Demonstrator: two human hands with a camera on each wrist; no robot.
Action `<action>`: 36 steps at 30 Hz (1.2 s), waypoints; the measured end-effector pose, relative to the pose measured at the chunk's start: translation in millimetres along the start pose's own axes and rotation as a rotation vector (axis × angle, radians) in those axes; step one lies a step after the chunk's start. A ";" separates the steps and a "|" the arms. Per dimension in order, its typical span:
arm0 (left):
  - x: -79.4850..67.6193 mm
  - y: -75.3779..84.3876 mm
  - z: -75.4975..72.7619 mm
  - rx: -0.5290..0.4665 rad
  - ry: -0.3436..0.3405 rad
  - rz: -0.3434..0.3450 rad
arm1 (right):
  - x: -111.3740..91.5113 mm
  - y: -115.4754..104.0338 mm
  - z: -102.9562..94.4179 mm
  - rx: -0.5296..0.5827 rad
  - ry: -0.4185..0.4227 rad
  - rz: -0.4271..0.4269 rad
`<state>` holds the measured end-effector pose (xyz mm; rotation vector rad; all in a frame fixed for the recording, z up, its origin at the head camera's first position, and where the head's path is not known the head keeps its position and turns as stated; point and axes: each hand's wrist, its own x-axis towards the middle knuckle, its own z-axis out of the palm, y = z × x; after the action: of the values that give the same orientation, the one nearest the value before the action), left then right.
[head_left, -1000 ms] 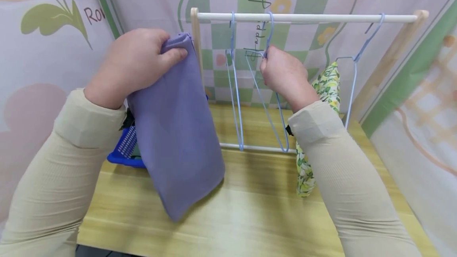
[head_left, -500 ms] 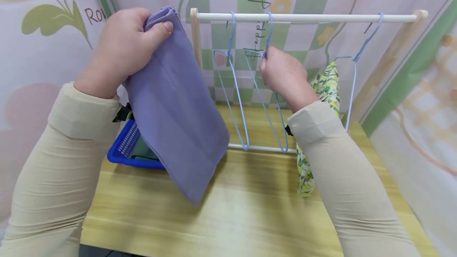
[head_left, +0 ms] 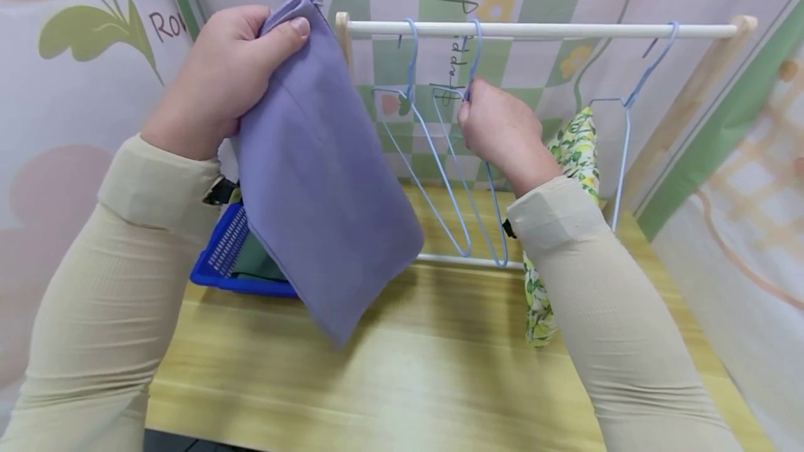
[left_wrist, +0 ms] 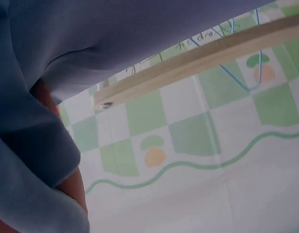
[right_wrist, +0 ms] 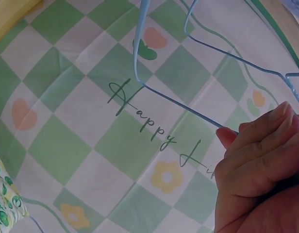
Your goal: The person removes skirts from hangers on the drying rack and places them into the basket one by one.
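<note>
My left hand (head_left: pixel 229 79) pinches a folded lavender cloth (head_left: pixel 333 180) by its top edge, thumb in front. The cloth hangs down at a slant over the table, and its kind does not show. Close up in the left wrist view, the same cloth (left_wrist: pixel 115 39) covers much of the frame. My right hand (head_left: pixel 502 121) grips a light blue hanger just below its hook (head_left: pixel 479 44), which sits over the rail. In the right wrist view, this hanger's wire (right_wrist: pixel 188 108) runs into my curled fingers. Another bare blue hanger (head_left: pixel 433 141) hangs to its left.
The rack has a white top rail (head_left: pixel 565 31) and wooden side posts. At its right end, a hanger (head_left: pixel 625 152) carries a lemon-print cloth (head_left: pixel 578 148). Behind the lavender cloth, a blue basket (head_left: pixel 245 286) holds dark green fabric (head_left: pixel 254 260) on the wooden table (head_left: pixel 433 368).
My left hand has risen and shifted slightly left, lifting the lavender cloth, whose lower end swings right. The leftmost hanger's lower part has swung right. My right hand keeps its place.
</note>
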<state>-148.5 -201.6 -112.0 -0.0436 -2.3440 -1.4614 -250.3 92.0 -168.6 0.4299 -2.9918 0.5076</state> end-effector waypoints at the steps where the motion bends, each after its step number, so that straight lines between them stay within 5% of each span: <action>1: 1.3 -1.3 0.1 -0.008 0.007 -0.002 | -0.2 0.1 0.2 0.000 0.001 0.001; 6: 7.6 -16.7 -5.3 0.021 0.037 -0.086 | -0.8 0.3 -0.2 0.000 -0.008 0.006; 14: 15.8 -62.2 -24.3 0.076 0.074 -0.203 | -1.7 -0.3 -1.1 -0.003 -0.008 0.000; 36: 4.3 -172.4 -73.4 0.175 0.122 -0.482 | -6.5 1.2 -3.4 -0.018 -0.025 0.007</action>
<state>-168.8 -345.6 -230.3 0.6796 -2.4739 -1.3977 -244.3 96.0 -166.5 0.4274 -3.0204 0.4788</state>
